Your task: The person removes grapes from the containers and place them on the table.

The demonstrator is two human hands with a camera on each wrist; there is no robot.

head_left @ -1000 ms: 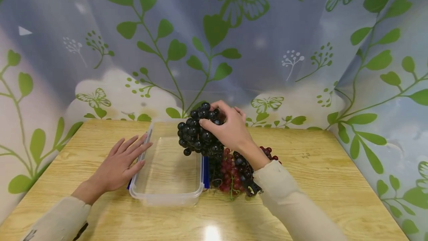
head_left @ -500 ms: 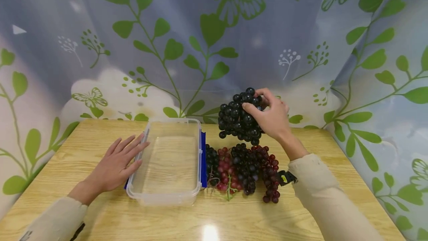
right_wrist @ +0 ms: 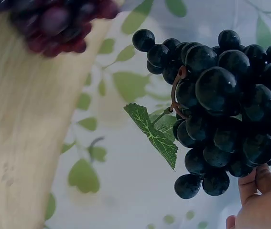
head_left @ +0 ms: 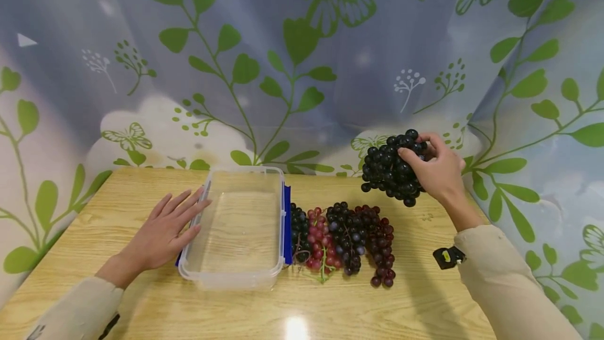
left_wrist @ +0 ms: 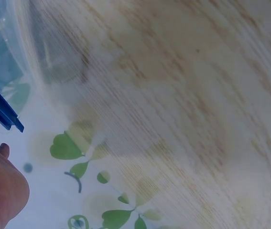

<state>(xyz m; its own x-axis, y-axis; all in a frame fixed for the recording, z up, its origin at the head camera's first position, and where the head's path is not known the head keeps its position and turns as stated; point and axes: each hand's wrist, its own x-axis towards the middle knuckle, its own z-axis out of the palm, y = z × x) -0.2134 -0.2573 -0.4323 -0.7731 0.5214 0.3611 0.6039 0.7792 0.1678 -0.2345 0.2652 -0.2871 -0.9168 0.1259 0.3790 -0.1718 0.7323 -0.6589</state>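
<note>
My right hand [head_left: 436,167] grips a bunch of black grapes [head_left: 391,167] above the table's right rear part. In the right wrist view the bunch [right_wrist: 231,109] shows a brown stem and a green leaf [right_wrist: 152,133]. My left hand [head_left: 162,232] lies with spread, straight fingers against the left rim of a clear plastic box [head_left: 231,277], which has blue side clips [head_left: 288,224]. Nothing lies inside the box. In the left wrist view only part of the left hand [left_wrist: 4,186] shows, near a blue clip [left_wrist: 1,107].
Right of the box several grape bunches lie in a row: dark green grapes [head_left: 299,230], red grapes [head_left: 321,240], blue-black grapes [head_left: 346,235] and dark red grapes [head_left: 381,245]. A patterned curtain [head_left: 330,93] hangs behind the wooden table [head_left: 330,308].
My right hand has carried the black grapes from over the box's right side across to the right, past the row of bunches. The left hand stays at the box rim.
</note>
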